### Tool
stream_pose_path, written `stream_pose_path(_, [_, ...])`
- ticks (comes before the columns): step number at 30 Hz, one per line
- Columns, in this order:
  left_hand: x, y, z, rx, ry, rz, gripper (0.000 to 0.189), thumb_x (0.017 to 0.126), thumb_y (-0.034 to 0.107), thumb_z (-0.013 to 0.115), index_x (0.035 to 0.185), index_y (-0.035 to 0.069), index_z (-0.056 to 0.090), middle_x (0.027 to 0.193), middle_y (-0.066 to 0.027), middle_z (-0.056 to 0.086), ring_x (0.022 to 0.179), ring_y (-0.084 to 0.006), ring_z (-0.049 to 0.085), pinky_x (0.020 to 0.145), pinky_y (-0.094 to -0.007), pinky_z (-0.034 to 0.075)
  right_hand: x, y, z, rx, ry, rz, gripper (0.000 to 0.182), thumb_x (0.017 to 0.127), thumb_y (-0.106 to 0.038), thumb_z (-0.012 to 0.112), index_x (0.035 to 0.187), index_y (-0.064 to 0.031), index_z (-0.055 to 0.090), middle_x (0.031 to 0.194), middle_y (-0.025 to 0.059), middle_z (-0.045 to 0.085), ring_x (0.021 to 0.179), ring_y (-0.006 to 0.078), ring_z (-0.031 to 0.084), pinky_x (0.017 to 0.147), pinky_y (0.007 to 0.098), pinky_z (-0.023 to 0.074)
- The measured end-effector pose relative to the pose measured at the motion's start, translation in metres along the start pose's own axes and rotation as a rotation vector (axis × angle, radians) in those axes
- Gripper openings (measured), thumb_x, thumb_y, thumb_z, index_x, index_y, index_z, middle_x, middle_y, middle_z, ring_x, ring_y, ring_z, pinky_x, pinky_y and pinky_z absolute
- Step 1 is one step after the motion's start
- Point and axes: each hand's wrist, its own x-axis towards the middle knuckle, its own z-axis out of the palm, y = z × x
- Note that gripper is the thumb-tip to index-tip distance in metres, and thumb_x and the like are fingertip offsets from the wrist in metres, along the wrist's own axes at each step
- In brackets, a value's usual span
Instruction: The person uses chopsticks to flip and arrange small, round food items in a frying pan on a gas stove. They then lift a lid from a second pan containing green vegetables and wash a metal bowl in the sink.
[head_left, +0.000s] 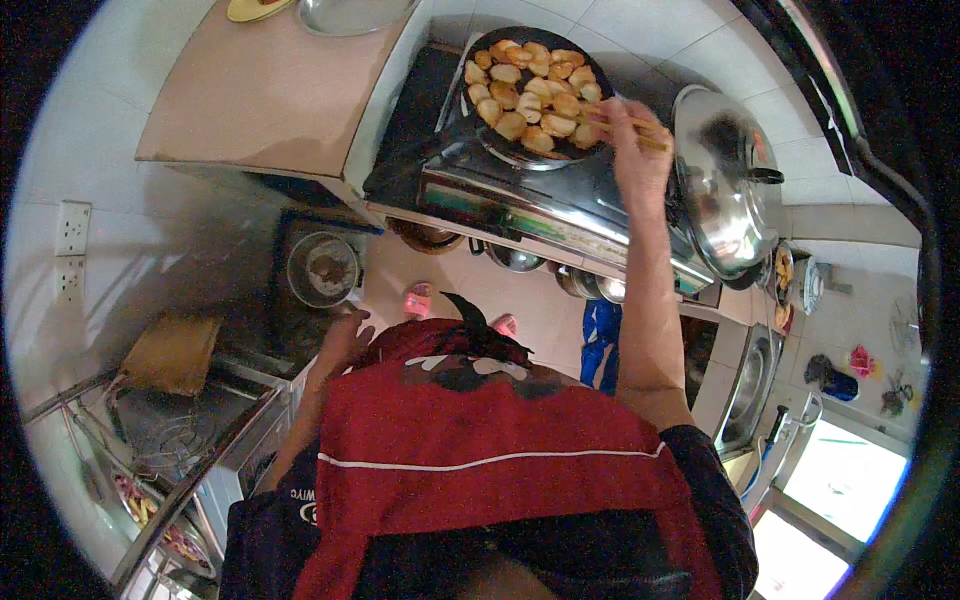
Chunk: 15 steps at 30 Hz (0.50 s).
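Observation:
A dark frying pan (474, 120) sits on the gas stove (517, 191), filled with a layer of browned slices (504, 94), perhaps potato. My right hand (639, 146) grips wooden chopsticks (651, 135) over the pan's right side, their tips among the slices. Low on the left, beside my body, my left hand (349, 339) hangs with its fingers apart and nothing visible in it. Near it, further down, stands a round metal pot (324, 270).
A large steel lid (724, 187) leans at the stove's right. Left of the stove is a tan counter (262, 97) bearing a metal dish (352, 11). A sink (750, 382) lies at the right; a metal rack (247, 412) stands at the lower left.

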Motion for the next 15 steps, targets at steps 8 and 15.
stream_pose_path(8, [0.019,-0.015,0.013,0.020,0.011,0.117,0.035,0.082,0.021,0.058,0.110,0.001,0.055,0.104,-0.0220,0.058,0.096,-0.0370,0.056,0.081,-0.0432,0.045,0.010,0.010,-0.038,-0.568,-0.059,0.019,0.018,0.086,-0.019,0.056,0.090,-0.0023,0.062,0.078,0.0098,0.064,0.069,0.0132,0.062,0.060,0.0277,0.0501])
stream_pose_path(15, [0.023,-0.002,0.005,0.069,0.008,0.119,0.035,0.081,0.021,0.058,0.109,0.001,0.055,0.099,-0.0233,0.059,0.094,-0.0384,0.055,0.080,-0.0437,0.044,0.008,0.027,-0.031,-0.502,0.076,-0.072,0.027,0.089,-0.023,0.053,0.085,0.0022,0.062,0.075,0.0095,0.065,0.066,0.0134,0.063,0.059,0.0275,0.0507])
